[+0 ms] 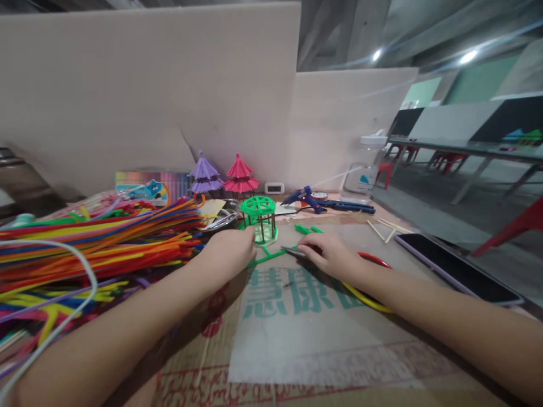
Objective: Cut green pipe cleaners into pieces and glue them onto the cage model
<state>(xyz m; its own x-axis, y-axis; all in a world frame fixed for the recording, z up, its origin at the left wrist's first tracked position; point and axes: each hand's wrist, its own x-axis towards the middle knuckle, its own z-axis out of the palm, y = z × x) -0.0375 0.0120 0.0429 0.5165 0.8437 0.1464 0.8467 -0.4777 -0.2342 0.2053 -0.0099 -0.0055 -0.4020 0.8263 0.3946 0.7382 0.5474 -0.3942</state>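
My left hand is closed, fingers pinching the left end of a green pipe cleaner piece with a short branch. My right hand grips what look like scissors, their grey tip pointing left against the green piece. Red and yellow curved parts, probably the handles, show beyond my right wrist. Just behind my left hand stands a small green-topped pavilion on brown posts with a green base. Short green pieces lie behind my right hand. My left fingertips are partly hidden.
Many coloured pipe cleaners are heaped on the left. Purple and pink pagodas stand at the back. A blue glue gun, dark blue pliers, a clear bottle, thin sticks and a phone lie rightward.
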